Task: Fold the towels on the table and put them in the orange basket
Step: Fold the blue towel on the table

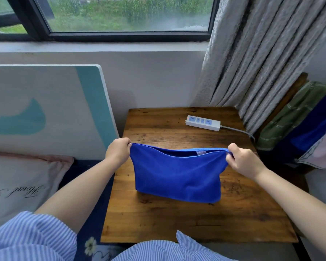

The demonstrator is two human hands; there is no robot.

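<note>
1. A blue towel [177, 176] is held up over the middle of the wooden table [196, 219], doubled over so that its fold hangs at the bottom and its two top edges run side by side between the hands.
2. The left hand [118, 150] pinches the towel's top left corner, fingers curled round the cloth.
3. The right hand [243, 161] grips the top right corner in the same way, thumb and fingers closed on the fabric.
4. The lower edge of the towel hangs close to the table top; whether it touches the wood cannot be told.
5. A small pale label [200, 152] shows at the top edge, right of centre.
6. A white power strip [203, 123] lies at the far right of the table, its grey cable running off to the right.
7. More folded cloth, green striped [290, 115], dark blue [312, 127] and pale pink [324, 151], is stacked to the right of the table, beside the grey curtain [262, 53].
8. A pillow [21, 181] lies to the left, below a white and teal board [45, 110].
</note>
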